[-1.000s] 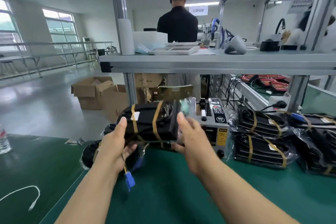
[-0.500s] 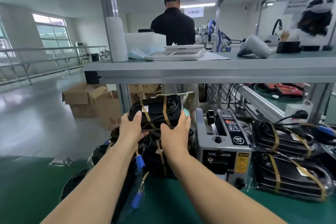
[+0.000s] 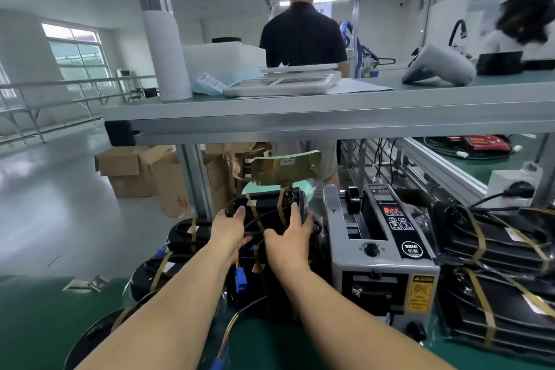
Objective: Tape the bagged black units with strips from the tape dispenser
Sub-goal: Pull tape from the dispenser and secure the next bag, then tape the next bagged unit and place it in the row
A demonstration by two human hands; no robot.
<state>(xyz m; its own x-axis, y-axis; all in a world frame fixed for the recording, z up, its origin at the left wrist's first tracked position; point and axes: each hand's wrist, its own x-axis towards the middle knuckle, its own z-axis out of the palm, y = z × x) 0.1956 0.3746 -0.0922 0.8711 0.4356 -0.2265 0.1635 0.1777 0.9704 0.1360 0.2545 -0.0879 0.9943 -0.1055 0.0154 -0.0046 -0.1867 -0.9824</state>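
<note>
We see the left hand gripping the left end of a bagged black unit, its fingers curled over the upper edge. The right hand grasps the right end, with the fingers reaching up the side and the thumb spread toward the other hand. Strips of tan tape cross the unit. It sits at the top of a pile of other units (we cannot tell whether it rests on them or is held just clear), and it is just left of the tape dispenser. Below the wrists a blue connector hangs on thin wires among the bagged pieces of the pile. The dispenser is a grey box with a black control panel showing small red lights, a round knob on top and a yellow warning label on its front. Just beside it on the right, two taped units lie one on the other in clear bags, each banded with tan strips. All of this stands on a green bench mat. Above it runs a grey metal shelf, which carries a white roll standing upright, a flat white device and a tilted grey object. Behind the shelf a person in a dark shirt stands with their back to us. Under the shelf to the left, open cardboard boxes sit on the shiny floor. At the far right we make out another person, who is blurred.
</note>
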